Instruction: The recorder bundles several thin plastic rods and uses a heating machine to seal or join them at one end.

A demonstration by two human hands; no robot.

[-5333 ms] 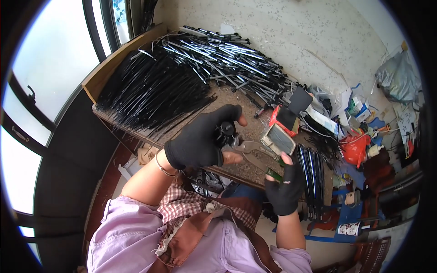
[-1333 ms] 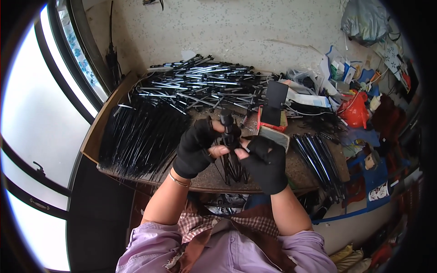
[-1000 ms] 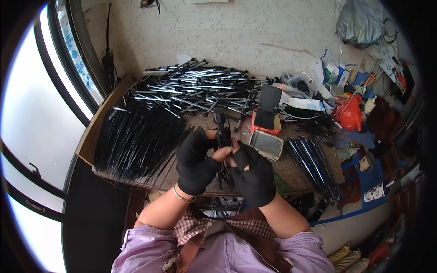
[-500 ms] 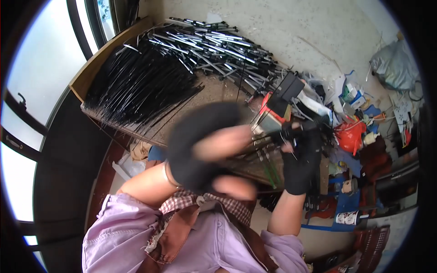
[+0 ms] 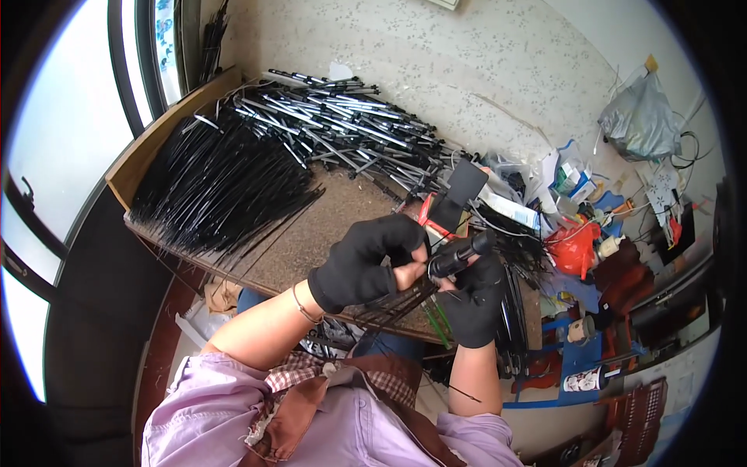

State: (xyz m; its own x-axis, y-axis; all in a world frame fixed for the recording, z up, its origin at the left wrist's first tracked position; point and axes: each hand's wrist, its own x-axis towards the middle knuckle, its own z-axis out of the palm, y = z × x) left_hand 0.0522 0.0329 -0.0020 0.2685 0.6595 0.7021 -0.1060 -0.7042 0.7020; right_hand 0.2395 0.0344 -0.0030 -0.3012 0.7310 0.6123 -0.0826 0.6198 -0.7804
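My left hand, in a black fingerless glove, pinches with its thumb and forefinger at the near end of a black cylindrical handle. My right hand, gloved the same way, is closed around the handle's underside, with fingertips showing beside it. The handle tilts up to the right and ends in a rounded knob. Thin dark rods run down to the left below the hands; whether they join the handle is hidden. Green thin strips hang between the hands at the table edge.
A dense bundle of thin black rods lies on the brown table at the left. Silver-and-black tubes are heaped behind it. Further right sit a red plastic bag and mixed clutter; a grey bag hangs on the wall.
My left hand, blurred and raised earlier, has come down to the handle and pinches it. My right hand has moved slightly left. The whole view has shifted.
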